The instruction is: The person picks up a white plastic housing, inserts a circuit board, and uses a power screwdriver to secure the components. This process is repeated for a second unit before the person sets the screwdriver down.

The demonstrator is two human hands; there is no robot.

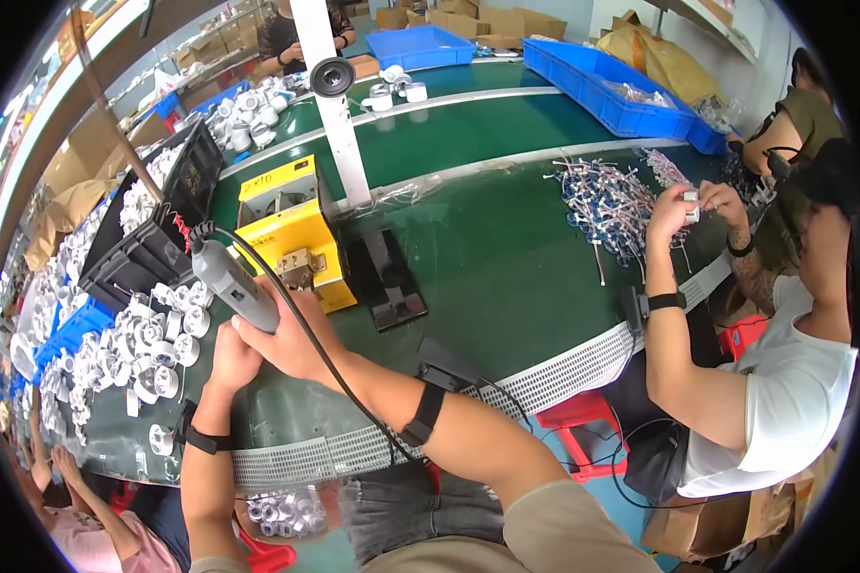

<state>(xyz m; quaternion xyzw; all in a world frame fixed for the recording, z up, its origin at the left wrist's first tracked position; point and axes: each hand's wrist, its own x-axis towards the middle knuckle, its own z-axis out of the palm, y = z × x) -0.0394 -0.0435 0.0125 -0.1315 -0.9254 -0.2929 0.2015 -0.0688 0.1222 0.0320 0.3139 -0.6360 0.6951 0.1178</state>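
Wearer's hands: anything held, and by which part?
Right hand: grey handheld tool, gripped around the lower end of its body. Left hand: fingers curled closed; can't tell whether it holds anything.

The green surface (487, 248) carries a yellow fixture (301, 229), flat black object (388, 282), wired parts (602, 210), white parts (153, 349), black crate (196, 172) and blue trays (597, 107).

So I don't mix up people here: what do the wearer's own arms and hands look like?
Left hand and right hand are bare, without gloves. A black strap circles each forearm, with a small dark box beside it. The right sleeve is short and beige.
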